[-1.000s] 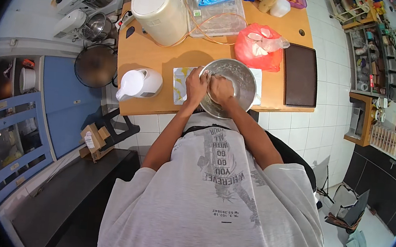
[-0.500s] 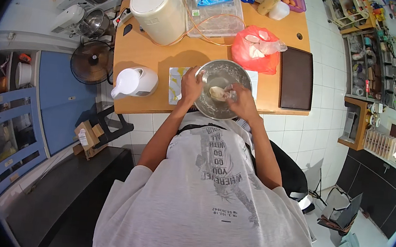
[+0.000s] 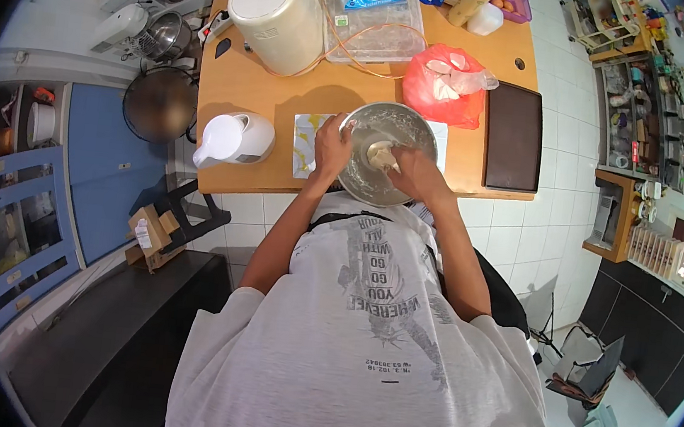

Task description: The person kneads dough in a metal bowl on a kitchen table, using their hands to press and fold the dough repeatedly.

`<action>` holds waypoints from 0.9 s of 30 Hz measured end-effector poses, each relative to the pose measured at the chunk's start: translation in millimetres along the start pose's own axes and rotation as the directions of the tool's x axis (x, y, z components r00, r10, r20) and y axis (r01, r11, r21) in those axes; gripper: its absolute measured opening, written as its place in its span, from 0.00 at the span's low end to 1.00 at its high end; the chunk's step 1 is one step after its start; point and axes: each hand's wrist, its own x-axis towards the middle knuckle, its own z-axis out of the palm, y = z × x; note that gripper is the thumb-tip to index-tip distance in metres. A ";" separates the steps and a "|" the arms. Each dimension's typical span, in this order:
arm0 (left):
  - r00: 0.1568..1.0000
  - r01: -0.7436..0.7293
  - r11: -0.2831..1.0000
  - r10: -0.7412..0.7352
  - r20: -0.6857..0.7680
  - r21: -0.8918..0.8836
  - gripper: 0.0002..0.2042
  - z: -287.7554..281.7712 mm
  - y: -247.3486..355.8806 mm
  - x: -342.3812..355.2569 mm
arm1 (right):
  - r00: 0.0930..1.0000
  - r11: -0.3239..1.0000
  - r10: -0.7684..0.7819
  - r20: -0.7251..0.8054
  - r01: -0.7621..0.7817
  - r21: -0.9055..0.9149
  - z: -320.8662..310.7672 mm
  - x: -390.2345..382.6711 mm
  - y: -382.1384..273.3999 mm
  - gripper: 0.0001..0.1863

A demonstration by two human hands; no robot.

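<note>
A round metal mixing bowl stands at the near edge of the table, its inner wall smeared with pale flour or dough. My left hand is closed on the bowl's left rim. Inside lies a small cream-coloured lump of dough. My right hand reaches in over the right rim with curled fingers on the lump; the fingertips are partly hidden. Beneath the bowl is a white sheet with yellow patterning, showing at both sides.
On the wooden table stand a white jug at left, a cream appliance behind, a clear plastic box, a red plastic bag and a dark brown tray at right. An orange cable crosses the back.
My right hand has moved a little within the bowl, its fingers now pressed at the dough's right side. The dough has shifted slightly and looks lumpier. My left hand stays on the rim.
</note>
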 end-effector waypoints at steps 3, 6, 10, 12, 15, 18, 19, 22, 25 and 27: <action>1.000 -0.017 1.000 0.018 -0.024 0.019 0.11 2.0 0.2 -1.5 | 0.997 0.991 -0.071 -0.021 0.068 -0.116 25.2 -6.5 8.3 0.36; 0.999 -0.023 1.000 0.023 -0.032 0.014 0.11 2.8 -1.9 -2.7 | 0.979 0.990 -0.025 0.200 0.052 -0.130 33.6 1.4 8.6 0.41; 0.998 0.019 1.000 -0.019 0.067 0.003 0.11 -0.5 4.2 1.2 | 0.968 0.972 0.027 0.249 0.033 -0.234 51.9 1.9 -3.8 0.42; 0.999 -0.044 0.999 0.044 -0.005 0.016 0.12 4.0 -3.6 0.8 | 0.987 0.942 -0.056 0.151 0.102 -0.319 72.8 4.7 2.3 0.43; 0.999 -0.044 0.999 0.044 -0.002 0.010 0.12 5.4 -4.2 1.6 | 0.938 0.979 -0.009 0.345 0.079 -0.189 49.4 19.4 -1.1 0.42; 0.999 -0.043 0.999 0.042 0.020 0.029 0.12 1.3 -7.5 0.3 | 0.924 0.998 -0.028 0.382 0.003 0.065 -1.5 36.0 -3.1 0.36; 0.999 -0.046 0.998 0.045 0.019 0.042 0.12 1.3 -12.2 -0.3 | 0.964 0.998 -0.049 0.262 0.040 0.037 -13.6 33.8 -5.6 0.34; 0.997 -0.072 0.997 0.073 -0.011 0.019 0.13 4.3 -7.0 0.2 | 0.997 0.995 -0.079 -0.017 0.078 -0.064 -51.8 10.6 -25.6 0.26; 0.996 -0.089 0.996 0.089 -0.009 0.030 0.13 2.1 -7.5 -0.7 | 0.991 0.992 -0.045 0.128 0.060 -0.111 -32.3 9.5 -20.0 0.25; 0.999 -0.042 0.999 0.041 0.028 0.021 0.12 2.0 0.5 1.4 | 0.942 0.972 0.124 0.311 -0.053 -0.227 -0.8 18.9 -4.9 0.25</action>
